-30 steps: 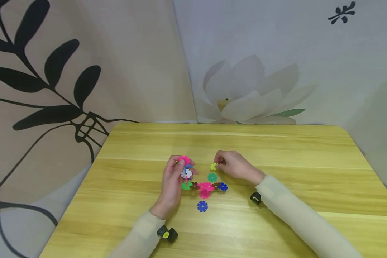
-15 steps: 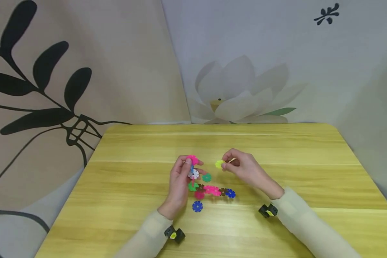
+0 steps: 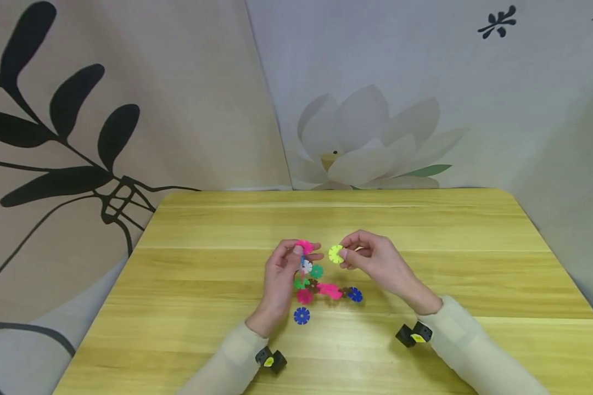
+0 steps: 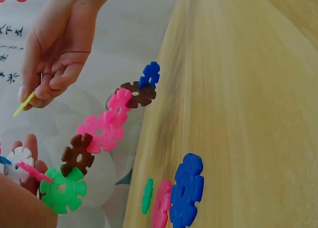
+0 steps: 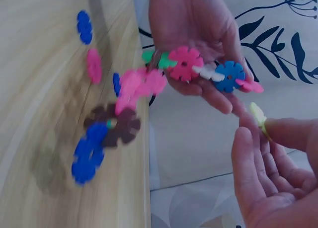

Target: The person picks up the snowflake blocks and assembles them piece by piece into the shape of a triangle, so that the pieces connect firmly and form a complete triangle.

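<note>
My left hand point(image 3: 280, 271) grips the end of a chain of interlocking snowflake discs point(image 4: 99, 131), thumb on a pink disc point(image 3: 304, 247). From there the chain runs through blue, white, pink, green and brown discs to more pink ones, another brown and a dark blue disc point(image 5: 88, 153) at its far end. My right hand point(image 3: 379, 260) pinches a single yellow snowflake disc point(image 3: 335, 253) between thumb and fingers. That disc is held close to the left fingertips, apart from the chain.
On the wooden table point(image 3: 425, 230) lie a loose teal disc point(image 3: 317, 271), a pink disc point(image 3: 304, 297) and a blue disc point(image 3: 301, 316), all near the hanging chain. Behind the table's far edge stands a wall printed with leaves and a flower.
The right hand has lifted the yellow disc off the tabletop, and its face now turns more toward the head camera. The left hand has shifted slightly right with the chain, which has swung.
</note>
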### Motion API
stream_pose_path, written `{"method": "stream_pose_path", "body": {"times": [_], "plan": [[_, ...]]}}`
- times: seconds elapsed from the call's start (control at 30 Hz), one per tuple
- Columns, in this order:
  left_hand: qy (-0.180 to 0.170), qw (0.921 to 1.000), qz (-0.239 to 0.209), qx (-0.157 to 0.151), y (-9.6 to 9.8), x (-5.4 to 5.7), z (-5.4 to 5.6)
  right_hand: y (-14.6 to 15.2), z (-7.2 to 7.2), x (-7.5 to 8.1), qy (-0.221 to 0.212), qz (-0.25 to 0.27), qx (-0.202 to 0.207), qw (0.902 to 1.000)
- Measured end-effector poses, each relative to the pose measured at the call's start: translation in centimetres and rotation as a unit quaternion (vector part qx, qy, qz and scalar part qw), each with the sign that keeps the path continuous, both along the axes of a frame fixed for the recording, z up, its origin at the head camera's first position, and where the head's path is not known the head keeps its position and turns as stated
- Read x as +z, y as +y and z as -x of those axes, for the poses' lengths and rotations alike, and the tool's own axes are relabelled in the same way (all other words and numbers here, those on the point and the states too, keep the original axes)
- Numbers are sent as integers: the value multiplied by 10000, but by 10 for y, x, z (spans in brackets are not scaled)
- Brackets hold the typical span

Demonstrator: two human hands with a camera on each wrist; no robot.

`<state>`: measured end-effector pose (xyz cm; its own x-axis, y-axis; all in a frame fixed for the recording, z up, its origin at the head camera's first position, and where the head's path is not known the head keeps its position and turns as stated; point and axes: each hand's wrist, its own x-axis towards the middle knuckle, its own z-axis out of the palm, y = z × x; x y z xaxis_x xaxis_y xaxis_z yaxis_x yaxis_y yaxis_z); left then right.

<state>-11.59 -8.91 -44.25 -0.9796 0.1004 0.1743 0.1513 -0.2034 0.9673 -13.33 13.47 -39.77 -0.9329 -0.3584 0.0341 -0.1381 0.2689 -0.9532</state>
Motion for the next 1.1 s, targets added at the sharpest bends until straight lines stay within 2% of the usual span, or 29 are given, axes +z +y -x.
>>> {"method": "stream_pose_path", "body": {"times": [0.33,0.73,1.1], "plan": [[401,9991,115,-102,5,0,-2,-8,-3,6,-360,401,-99,9985],[449,9989,115,-86,7,0,-5,-19,-2,7,-673,667,-115,9954],[504,9987,-76,-19,7,-1,-6,-27,-2,6,-911,791,-201,9925]]}}
